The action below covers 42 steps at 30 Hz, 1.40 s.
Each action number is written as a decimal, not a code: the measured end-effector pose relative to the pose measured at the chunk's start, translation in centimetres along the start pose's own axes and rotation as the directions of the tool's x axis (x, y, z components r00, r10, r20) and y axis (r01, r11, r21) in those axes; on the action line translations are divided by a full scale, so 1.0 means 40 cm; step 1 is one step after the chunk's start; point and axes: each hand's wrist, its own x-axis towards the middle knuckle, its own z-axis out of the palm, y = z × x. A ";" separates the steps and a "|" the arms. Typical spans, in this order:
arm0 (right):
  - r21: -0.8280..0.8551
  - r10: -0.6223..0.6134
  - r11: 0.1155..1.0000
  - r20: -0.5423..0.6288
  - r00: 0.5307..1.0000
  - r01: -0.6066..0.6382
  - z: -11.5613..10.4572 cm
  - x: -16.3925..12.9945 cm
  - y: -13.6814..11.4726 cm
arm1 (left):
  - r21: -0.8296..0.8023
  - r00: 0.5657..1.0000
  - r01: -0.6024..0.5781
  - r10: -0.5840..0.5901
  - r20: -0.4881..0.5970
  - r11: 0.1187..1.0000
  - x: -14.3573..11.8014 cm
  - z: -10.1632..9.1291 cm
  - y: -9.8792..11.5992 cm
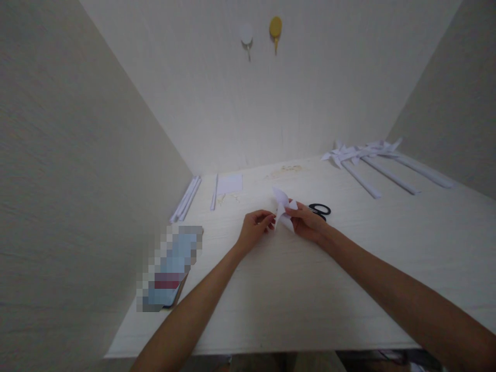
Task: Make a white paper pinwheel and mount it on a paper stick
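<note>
Over the middle of the table, my right hand [306, 221] grips a white paper pinwheel [280, 198] from its right side, thumb in front and fingers behind. The pinwheel's paper points are curved in toward its centre. At its left edge, my left hand [254, 227] is closed in a pinch, the fingertips touching or almost touching the paper. Whatever sits in that pinch is too small to make out. Black-handled scissors [320, 208] lie just behind my right hand, their blades hidden by it.
Several finished paper pinwheels [349, 154] on rolled sticks lie at the back right. Rolled paper sticks [186, 199], a single stick [214, 192] and a white paper square [230, 184] are at the back left. A blurred-out phone-like device [174, 263] lies near my left forearm. Walls enclose three sides.
</note>
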 end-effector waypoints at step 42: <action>0.100 0.089 0.992 -0.130 0.987 -0.076 0.000 0.016 0.008 | 0.895 0.912 0.411 -0.071 -0.405 0.177 0.387 -0.420 -0.013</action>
